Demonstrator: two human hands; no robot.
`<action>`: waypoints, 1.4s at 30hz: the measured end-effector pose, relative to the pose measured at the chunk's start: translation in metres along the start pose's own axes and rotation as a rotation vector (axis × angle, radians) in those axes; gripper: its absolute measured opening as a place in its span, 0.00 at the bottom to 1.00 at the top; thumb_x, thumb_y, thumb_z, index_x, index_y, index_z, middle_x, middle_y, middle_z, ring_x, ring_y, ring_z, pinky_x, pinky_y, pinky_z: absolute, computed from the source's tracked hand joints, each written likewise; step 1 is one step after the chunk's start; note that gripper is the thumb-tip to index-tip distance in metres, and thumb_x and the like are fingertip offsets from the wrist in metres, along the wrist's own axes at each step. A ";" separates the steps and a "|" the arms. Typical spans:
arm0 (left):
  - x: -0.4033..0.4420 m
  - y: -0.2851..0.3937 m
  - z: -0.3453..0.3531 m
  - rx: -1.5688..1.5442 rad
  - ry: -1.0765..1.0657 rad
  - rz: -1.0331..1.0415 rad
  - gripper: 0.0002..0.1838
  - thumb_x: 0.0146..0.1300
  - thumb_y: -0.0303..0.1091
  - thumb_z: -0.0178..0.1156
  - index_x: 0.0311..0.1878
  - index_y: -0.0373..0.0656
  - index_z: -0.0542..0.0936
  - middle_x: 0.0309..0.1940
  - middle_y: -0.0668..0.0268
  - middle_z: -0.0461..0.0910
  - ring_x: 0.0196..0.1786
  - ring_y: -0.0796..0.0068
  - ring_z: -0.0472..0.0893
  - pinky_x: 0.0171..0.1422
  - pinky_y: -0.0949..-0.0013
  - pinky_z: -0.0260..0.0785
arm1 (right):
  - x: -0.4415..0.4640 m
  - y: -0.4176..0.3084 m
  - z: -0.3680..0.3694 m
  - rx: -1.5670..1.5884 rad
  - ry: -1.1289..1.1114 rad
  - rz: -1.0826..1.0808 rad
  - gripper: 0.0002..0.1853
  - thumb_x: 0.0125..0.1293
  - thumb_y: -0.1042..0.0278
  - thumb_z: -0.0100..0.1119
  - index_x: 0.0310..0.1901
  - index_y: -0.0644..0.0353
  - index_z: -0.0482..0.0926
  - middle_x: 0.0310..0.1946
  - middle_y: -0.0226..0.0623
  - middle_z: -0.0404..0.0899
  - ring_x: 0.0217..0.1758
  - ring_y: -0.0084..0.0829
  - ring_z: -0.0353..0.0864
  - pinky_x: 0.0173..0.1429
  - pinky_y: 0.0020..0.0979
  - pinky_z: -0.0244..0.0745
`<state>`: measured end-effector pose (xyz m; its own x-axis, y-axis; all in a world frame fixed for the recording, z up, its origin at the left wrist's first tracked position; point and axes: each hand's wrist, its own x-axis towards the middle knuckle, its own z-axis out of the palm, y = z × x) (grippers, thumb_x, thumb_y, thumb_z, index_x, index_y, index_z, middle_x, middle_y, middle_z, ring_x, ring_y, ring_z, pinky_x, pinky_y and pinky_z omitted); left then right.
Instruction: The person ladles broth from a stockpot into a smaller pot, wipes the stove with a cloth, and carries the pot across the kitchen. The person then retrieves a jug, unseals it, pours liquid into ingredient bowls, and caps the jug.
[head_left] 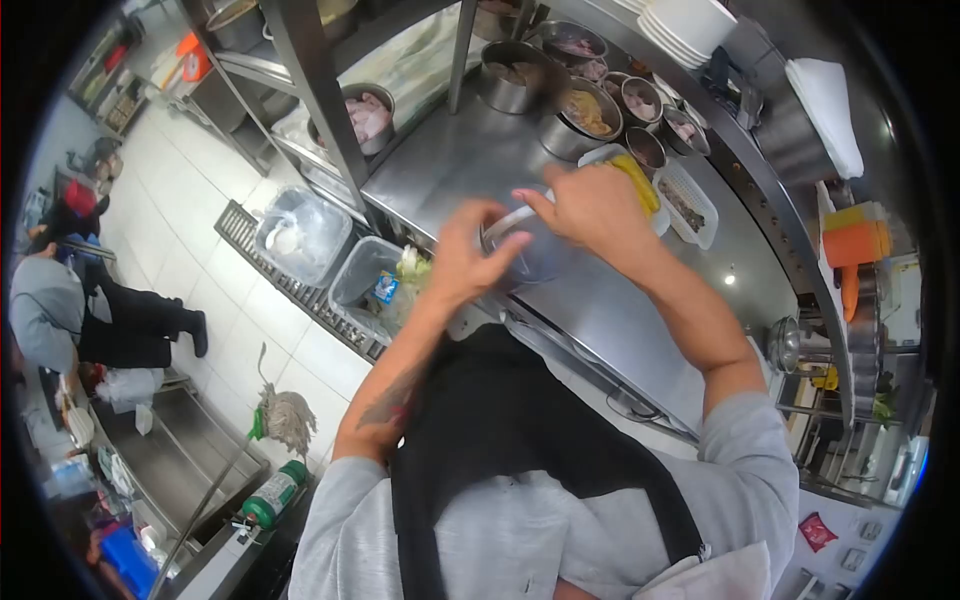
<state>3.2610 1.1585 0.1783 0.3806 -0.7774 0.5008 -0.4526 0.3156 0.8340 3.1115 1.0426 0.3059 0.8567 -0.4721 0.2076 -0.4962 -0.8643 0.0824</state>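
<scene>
A clear, round plastic container (537, 258) with a whitish rim is between my hands, close to the front edge of the steel counter (430, 150). My left hand (468, 255) is curled at the rim's left side, thumb and fingers on either side of it. From the right, my right hand (597, 212) closes over the rim with its thumb stretched along it; its other fingers are mostly hidden. Motion blurs the container, and its contents cannot be made out. Just beyond my right hand lies a white tray with something yellow (640, 185) in it.
Metal pots, one with yellowish food (590, 112), line the counter's back, beside a white basket (687, 205). Plastic bins (300, 235) stand on a floor rack at left. A mop (288, 420) and a green gas cylinder (275, 494) are behind; another person (60, 310) is far left.
</scene>
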 end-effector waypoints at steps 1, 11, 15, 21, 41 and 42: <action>0.005 0.012 0.011 -0.003 -0.118 -0.161 0.25 0.54 0.52 0.76 0.38 0.38 0.80 0.30 0.60 0.82 0.31 0.65 0.80 0.37 0.63 0.72 | 0.000 0.002 0.000 -0.010 -0.005 -0.036 0.24 0.70 0.42 0.58 0.31 0.58 0.82 0.19 0.46 0.81 0.25 0.48 0.84 0.32 0.45 0.78; -0.019 0.060 -0.010 0.080 -0.165 -0.444 0.14 0.48 0.38 0.78 0.29 0.39 0.85 0.17 0.69 0.78 0.22 0.84 0.75 0.29 0.71 0.70 | 0.011 -0.003 -0.025 0.268 0.018 -0.630 0.15 0.68 0.51 0.58 0.31 0.53 0.75 0.16 0.39 0.73 0.21 0.44 0.78 0.26 0.44 0.71; -0.028 0.097 -0.093 0.133 -0.166 -0.382 0.13 0.49 0.36 0.79 0.28 0.39 0.85 0.16 0.72 0.77 0.23 0.87 0.74 0.29 0.72 0.70 | 0.039 -0.068 -0.059 0.349 -0.003 -0.690 0.17 0.68 0.49 0.59 0.32 0.54 0.75 0.21 0.38 0.76 0.24 0.43 0.79 0.30 0.43 0.73; -0.093 0.084 -0.241 -0.051 0.056 -0.587 0.21 0.50 0.42 0.81 0.20 0.38 0.80 0.14 0.73 0.73 0.22 0.88 0.70 0.26 0.72 0.65 | 0.117 -0.169 -0.044 0.779 0.131 -0.580 0.15 0.68 0.53 0.63 0.43 0.57 0.83 0.30 0.39 0.83 0.27 0.40 0.82 0.33 0.38 0.76; -0.050 -0.153 -0.727 0.444 0.147 -0.702 0.13 0.57 0.35 0.74 0.26 0.36 0.84 0.14 0.61 0.75 0.18 0.81 0.71 0.24 0.69 0.64 | 0.297 -0.478 0.402 0.487 -0.985 -0.063 0.24 0.67 0.45 0.62 0.51 0.57 0.85 0.47 0.46 0.87 0.48 0.47 0.87 0.53 0.46 0.81; -0.026 -0.178 -0.739 0.446 0.118 -0.689 0.13 0.57 0.35 0.74 0.26 0.36 0.84 0.14 0.61 0.75 0.18 0.81 0.71 0.24 0.69 0.64 | 0.337 -0.494 0.408 0.721 -0.884 -0.007 0.24 0.66 0.45 0.62 0.52 0.57 0.85 0.48 0.46 0.87 0.50 0.48 0.86 0.54 0.47 0.80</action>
<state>3.9276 1.5241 0.1880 0.7602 -0.6479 -0.0471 -0.3550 -0.4750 0.8052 3.7022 1.2394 -0.0630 0.7998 -0.1771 -0.5735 -0.5395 -0.6308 -0.5576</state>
